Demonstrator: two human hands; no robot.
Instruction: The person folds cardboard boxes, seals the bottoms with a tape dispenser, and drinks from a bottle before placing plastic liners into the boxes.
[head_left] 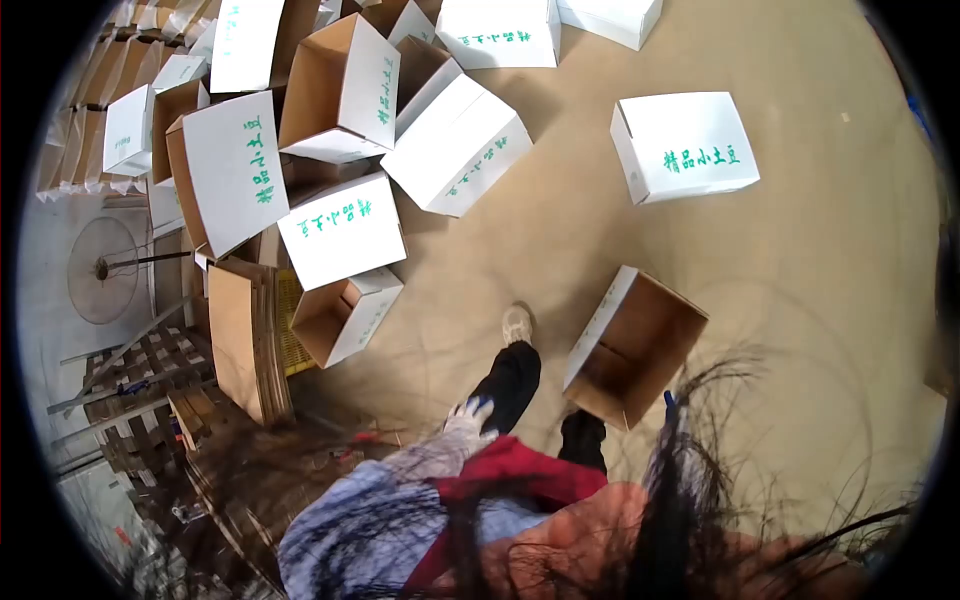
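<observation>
Open box lies nearer the right hand

The open box (655, 315) sits ahead of and between both hands, its long axis slanting forward and rightward. The right hand (671, 415) is just beside its near right edge; hair hides its grip, so I can't tell. The left hand (468, 414), well apart, looks empty, fingers loosely spread.

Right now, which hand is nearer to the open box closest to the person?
Right. The right hand, mostly hidden by hair, is by the lower right edge of the open box; the left hand is farther off, left of it, by the left leg.
</observation>
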